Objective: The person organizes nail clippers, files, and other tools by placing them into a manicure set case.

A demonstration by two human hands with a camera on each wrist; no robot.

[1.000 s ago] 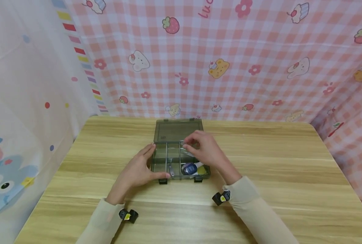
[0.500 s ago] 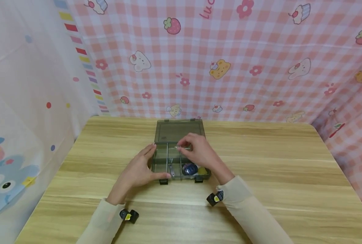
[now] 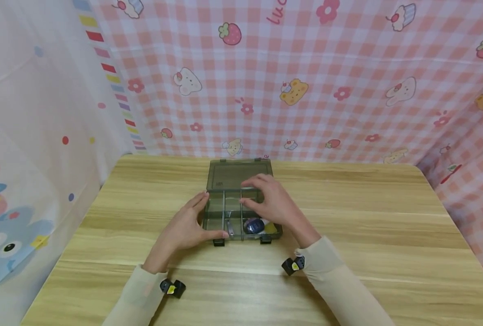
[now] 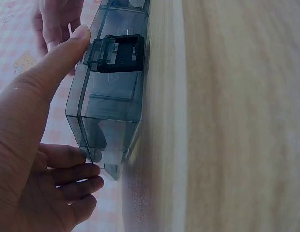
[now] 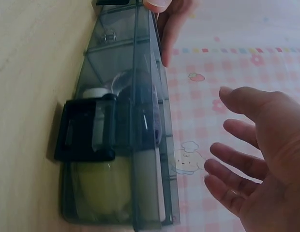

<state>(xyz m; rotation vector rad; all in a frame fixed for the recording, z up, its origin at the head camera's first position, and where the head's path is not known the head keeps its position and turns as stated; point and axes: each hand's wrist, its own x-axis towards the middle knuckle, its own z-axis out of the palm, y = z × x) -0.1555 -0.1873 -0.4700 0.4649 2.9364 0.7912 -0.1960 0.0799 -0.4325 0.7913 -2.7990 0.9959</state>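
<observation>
A smoky, see-through compartment box (image 3: 213, 224) sits on the table with its lid (image 3: 237, 174) folded back. My left hand (image 3: 184, 224) holds the box's left side, the thumb on the front rim near a latch (image 4: 122, 53) and the fingers at the back left corner. Above the right-hand compartments my right hand (image 3: 274, 199) hovers, thumb and fingers apart, nothing between them. A dark blue rounded item (image 3: 254, 225) and a yellow item (image 3: 270, 228) lie in the front right compartment. The front middle one bears a slim silvery item (image 3: 230, 226). Other contents are too small to tell.
The wooden table (image 3: 371, 253) spreads out around the box. Behind it hangs a pink checked cloth (image 3: 261, 63), with a white patterned cloth (image 3: 29, 113) at the left. Black wrist cameras sit on both sleeves.
My right hand moved left over the middle back compartment with a small clear item pinched, then let go, parted its fingers and drew back right. My left hand stayed on the box.
</observation>
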